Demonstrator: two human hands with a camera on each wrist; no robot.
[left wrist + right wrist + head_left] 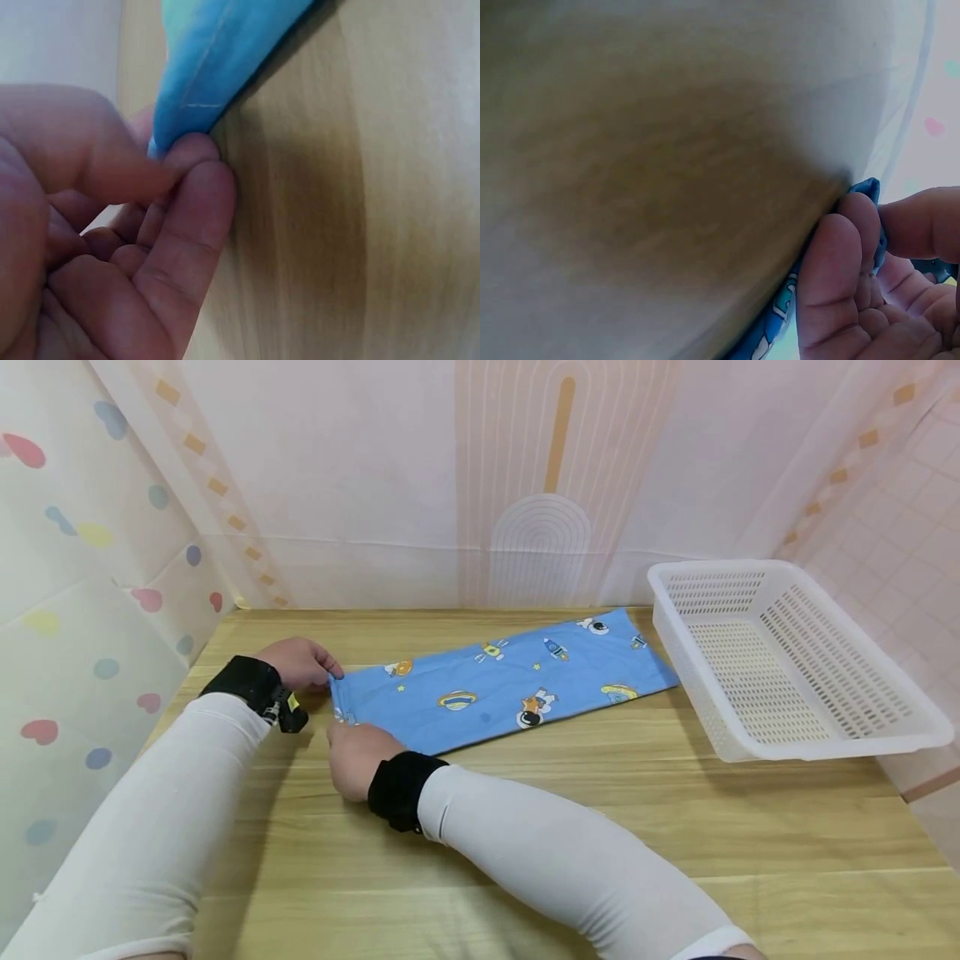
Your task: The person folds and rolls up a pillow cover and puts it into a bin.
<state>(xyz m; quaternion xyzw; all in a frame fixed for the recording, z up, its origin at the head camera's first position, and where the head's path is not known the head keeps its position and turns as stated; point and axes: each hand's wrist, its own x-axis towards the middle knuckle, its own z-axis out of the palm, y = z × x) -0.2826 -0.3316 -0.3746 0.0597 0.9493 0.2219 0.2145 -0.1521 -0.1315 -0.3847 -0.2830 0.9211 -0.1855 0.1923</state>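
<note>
A blue cloth [491, 689] printed with rockets, planets and astronauts lies as a long flat strip, slanting up toward the back right. At its left end, the far corner is pinched by my left hand [300, 662]. My right hand [363, 760] grips the near corner of that same end. Between the hands, the edge looks slightly turned up. In the left wrist view, a stitched corner of the cloth [199, 90] sits between thumb and fingertips. The right wrist view shows a bit of blue fabric [866, 187] between thumb and fingers.
A white perforated plastic basket [840, 747] stands at the right, its near left side close to the cloth's right end. Everything rests on a wood-grain table [525, 818]. Patterned wall coverings [360, 468] rise at the back and both sides.
</note>
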